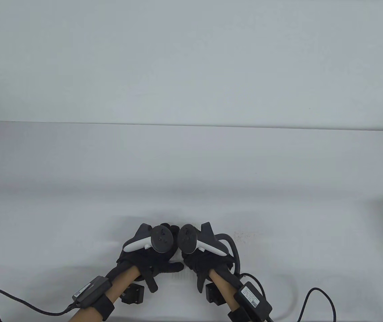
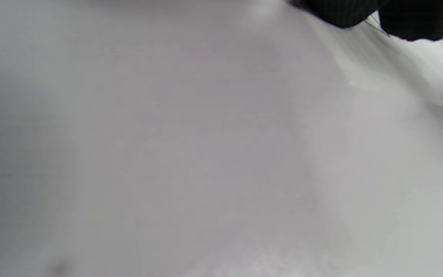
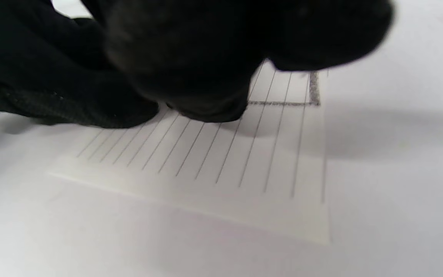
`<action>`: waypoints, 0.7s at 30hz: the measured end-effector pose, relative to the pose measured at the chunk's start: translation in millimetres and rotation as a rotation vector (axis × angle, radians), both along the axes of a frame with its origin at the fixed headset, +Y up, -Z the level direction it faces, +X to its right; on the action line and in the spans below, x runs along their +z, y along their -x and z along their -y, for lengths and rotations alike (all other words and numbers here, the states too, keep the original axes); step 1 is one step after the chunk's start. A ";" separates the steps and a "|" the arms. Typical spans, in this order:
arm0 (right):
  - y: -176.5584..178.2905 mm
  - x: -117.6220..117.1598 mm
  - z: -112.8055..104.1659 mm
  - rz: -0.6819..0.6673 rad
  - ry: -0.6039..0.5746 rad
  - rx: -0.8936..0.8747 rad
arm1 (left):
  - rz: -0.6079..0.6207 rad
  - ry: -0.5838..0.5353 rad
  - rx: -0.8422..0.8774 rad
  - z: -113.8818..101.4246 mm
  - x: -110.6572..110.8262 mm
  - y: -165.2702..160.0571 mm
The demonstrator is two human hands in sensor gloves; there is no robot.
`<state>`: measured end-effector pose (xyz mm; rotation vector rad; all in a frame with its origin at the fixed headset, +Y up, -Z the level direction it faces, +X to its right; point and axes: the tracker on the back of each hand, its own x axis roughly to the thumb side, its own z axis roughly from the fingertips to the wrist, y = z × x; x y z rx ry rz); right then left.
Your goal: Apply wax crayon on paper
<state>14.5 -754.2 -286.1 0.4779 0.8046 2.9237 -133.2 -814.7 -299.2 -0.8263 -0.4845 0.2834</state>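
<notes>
A sheet of lined white paper [image 3: 221,165] lies flat on the white table. A grey crayon line [image 3: 283,103] runs across it, turns a corner at the right, and ends under my right hand's bunched fingers [image 3: 206,77], which touch the paper. No crayon shows in any view. My left hand [image 1: 154,255] rests low on the table right beside my right hand [image 1: 204,261], thumb spread out. Its fingertips [image 2: 398,15] show above the paper's edge [image 2: 379,80] in the left wrist view. A tracker covers the back of each hand.
The white table [image 1: 191,174] stretches far ahead and to both sides, ending at a white back wall [image 1: 191,67]. Black cables [image 1: 10,302] trail from both wrists along the near edge. A few dark specks [image 1: 241,234] lie right of my right hand.
</notes>
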 end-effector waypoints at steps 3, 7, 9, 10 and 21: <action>-14.8 -11.1 -2.6 0.074 -0.129 0.128 | 0.000 0.000 0.000 0.0 -0.2 0.0; -22.8 -14.9 -3.6 0.123 -0.277 0.268 | 0.001 0.001 -0.001 0.0 -0.1 -0.1; -17.6 -9.1 -3.8 0.070 -0.231 0.173 | 0.001 0.001 -0.001 0.0 -0.1 -0.1; -13.2 -6.0 -3.1 0.071 -0.149 0.072 | 0.001 0.001 -0.001 0.0 -0.1 -0.1; -16.3 -10.3 -3.1 0.111 -0.233 0.158 | 0.002 0.004 0.000 0.2 -0.1 -0.1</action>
